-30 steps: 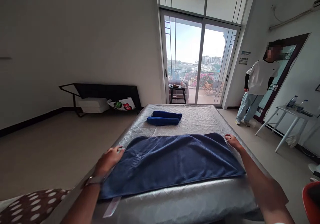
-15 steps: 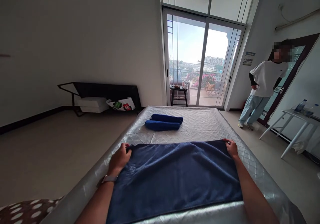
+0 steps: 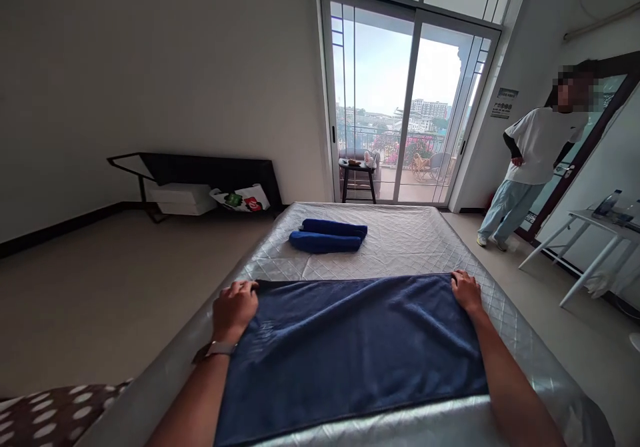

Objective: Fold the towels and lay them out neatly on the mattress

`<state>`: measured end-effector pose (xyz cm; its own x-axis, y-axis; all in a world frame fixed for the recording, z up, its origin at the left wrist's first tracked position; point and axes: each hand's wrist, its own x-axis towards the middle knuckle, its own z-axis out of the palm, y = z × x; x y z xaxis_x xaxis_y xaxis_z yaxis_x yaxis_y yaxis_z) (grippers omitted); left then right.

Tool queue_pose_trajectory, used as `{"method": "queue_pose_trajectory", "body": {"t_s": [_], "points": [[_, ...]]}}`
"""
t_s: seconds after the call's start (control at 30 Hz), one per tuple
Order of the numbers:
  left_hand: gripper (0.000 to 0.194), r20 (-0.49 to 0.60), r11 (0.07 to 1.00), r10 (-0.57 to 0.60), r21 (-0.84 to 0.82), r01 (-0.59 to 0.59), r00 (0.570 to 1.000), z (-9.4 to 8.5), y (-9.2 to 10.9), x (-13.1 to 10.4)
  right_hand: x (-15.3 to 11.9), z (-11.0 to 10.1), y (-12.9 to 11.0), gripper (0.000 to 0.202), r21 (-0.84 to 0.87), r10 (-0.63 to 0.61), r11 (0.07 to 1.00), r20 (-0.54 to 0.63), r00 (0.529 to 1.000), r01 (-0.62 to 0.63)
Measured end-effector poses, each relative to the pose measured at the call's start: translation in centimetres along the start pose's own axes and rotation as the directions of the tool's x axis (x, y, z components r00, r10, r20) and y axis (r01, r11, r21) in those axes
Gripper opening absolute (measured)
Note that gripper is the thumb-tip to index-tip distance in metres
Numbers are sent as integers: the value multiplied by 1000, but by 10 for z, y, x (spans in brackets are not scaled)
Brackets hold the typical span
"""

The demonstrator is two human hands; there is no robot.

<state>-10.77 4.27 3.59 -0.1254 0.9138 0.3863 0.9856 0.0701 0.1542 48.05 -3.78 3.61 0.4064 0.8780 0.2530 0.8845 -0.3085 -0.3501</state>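
A dark blue towel [image 3: 355,347] lies spread over the near part of a bed with a silvery quilted cover [image 3: 400,237]. My left hand [image 3: 236,310] is closed on the towel's far left corner, with a watch-like band on the wrist. At the far right corner, the curled fingers of my right hand [image 3: 466,292] grip the cloth. Soft folds run across the towel between both hands. Beyond it, two rolled or folded bright blue cloths [image 3: 327,242] lie side by side on the cover.
A person [image 3: 543,144] in a white shirt stands at the right by a door, near a white table [image 3: 603,224] with bottles. Left of the bed is a black bench [image 3: 210,167] with a white box [image 3: 183,198]. Brown polka-dot fabric [image 3: 65,414] shows bottom left.
The view has tilted slightly downward. My left hand has turned more knuckles-up over its corner, and the towel's far edge looks straighter and flatter.
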Motion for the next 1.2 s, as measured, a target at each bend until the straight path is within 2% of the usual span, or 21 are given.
{"method": "queue_pose_trajectory", "body": {"t_s": [0.07,0.13,0.2,0.27,0.33,0.4,0.57,0.7,0.8,0.9,0.97,1.03,1.07,1.13,1.2], "points": [[40,-49,998,62,-22,-64,997,0,1,1,-3,0,-8,39,-76,-67,995,-26,997,65],[43,-54,982,164,-89,-168,985,3,3,3,-7,1,-17,39,-88,-115,990,-20,993,113],[43,16,947,280,-171,-273,960,9,5,3,-11,5,-23,41,-72,-146,986,34,989,148],[47,142,927,338,-224,-302,930,16,4,3,-15,8,-26,44,-63,-169,982,101,980,176],[53,255,945,297,-219,-244,920,23,0,2,-17,10,-27,48,-71,-177,979,151,973,189],[57,304,966,231,-185,-181,924,30,-5,2,-18,10,-26,51,-98,-169,977,188,968,190],[56,272,984,154,-131,-122,950,38,-10,1,-20,-1,-32,54,-183,-133,965,277,952,188],[55,226,992,116,-74,-101,967,34,-4,0,-21,-20,-49,54,-248,-65,956,340,938,156],[54,192,978,207,-76,-195,959,27,4,1,-23,-27,-81,53,-280,-46,950,316,948,140],[53,176,949,299,-152,-275,938,21,12,2,-34,-16,-138,51,-236,-174,941,275,946,242],[55,228,948,295,-192,-254,928,21,16,0,-49,2,-184,47,-166,-303,920,279,911,356],[59,306,958,268,-188,-218,914,21,16,-3,-67,23,-225,44,-10,-492,860,245,835,510],[62,337,963,255,-176,-205,906,22,16,-5,-76,33,-242,43,39,-549,830,233,803,556],[66,372,970,235,-149,-192,898,23,14,-7,-93,51,-265,44,89,-600,796,249,760,599],[69,380,975,219,-127,-184,898,23,13,-8,-104,63,-273,47,99,-602,793,284,747,601]]}}
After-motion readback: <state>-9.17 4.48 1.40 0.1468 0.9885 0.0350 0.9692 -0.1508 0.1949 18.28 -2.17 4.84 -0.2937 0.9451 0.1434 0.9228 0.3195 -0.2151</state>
